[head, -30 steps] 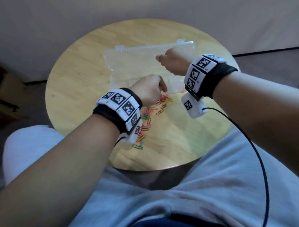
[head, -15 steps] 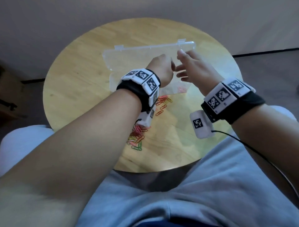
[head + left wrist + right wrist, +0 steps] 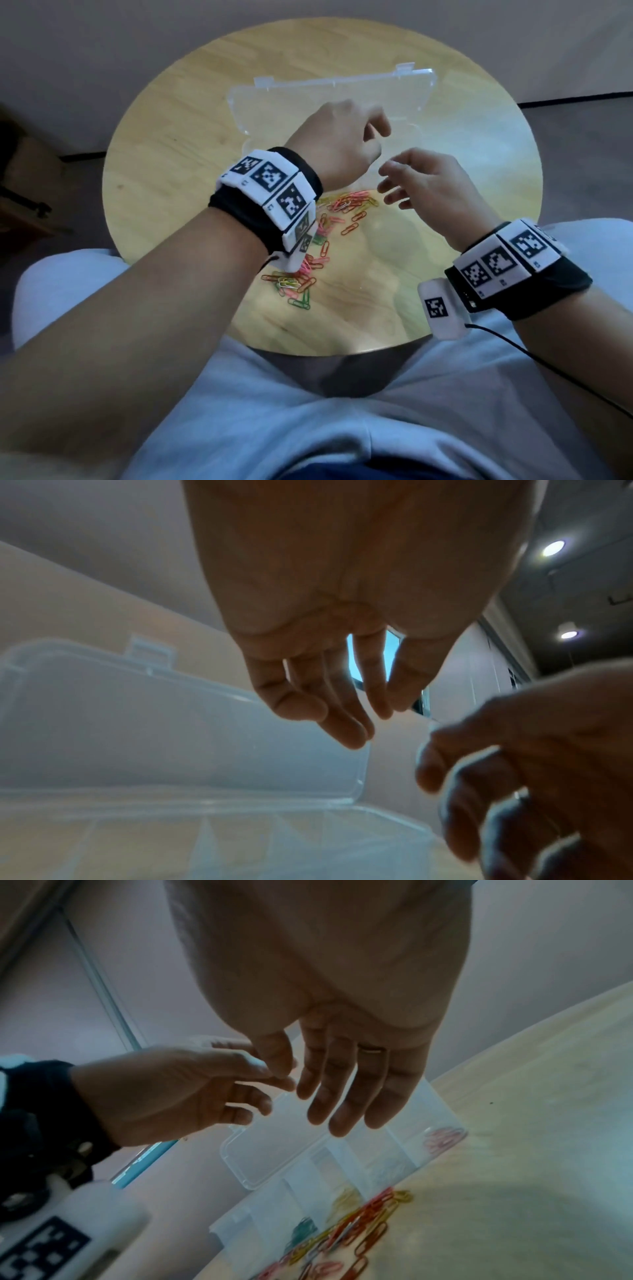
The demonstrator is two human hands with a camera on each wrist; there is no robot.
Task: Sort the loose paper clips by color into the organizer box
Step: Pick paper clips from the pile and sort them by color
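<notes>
The clear organizer box (image 3: 404,1153) lies open at the table's middle, its lid (image 3: 329,92) flat behind it. In the right wrist view its compartments hold pink clips (image 3: 445,1139), pale clips (image 3: 387,1167), yellow clips (image 3: 346,1199) and green clips (image 3: 304,1229). A strip of loose coloured paper clips (image 3: 346,205) runs from the box's front edge toward me. My left hand (image 3: 376,133) hovers above the box, fingers relaxed, nothing seen in it. My right hand (image 3: 394,185) hangs just right of it with fingers spread, holding nothing.
The round wooden table (image 3: 171,154) ends close to my lap. More loose clips (image 3: 294,287) lie under my left wrist near the front edge. A cable (image 3: 548,370) runs from my right wrist band across my thigh.
My left hand rose from the loose clips and moved over the box, its fingers loosening. My right hand drew back from the box's right end toward me and spread its fingers.
</notes>
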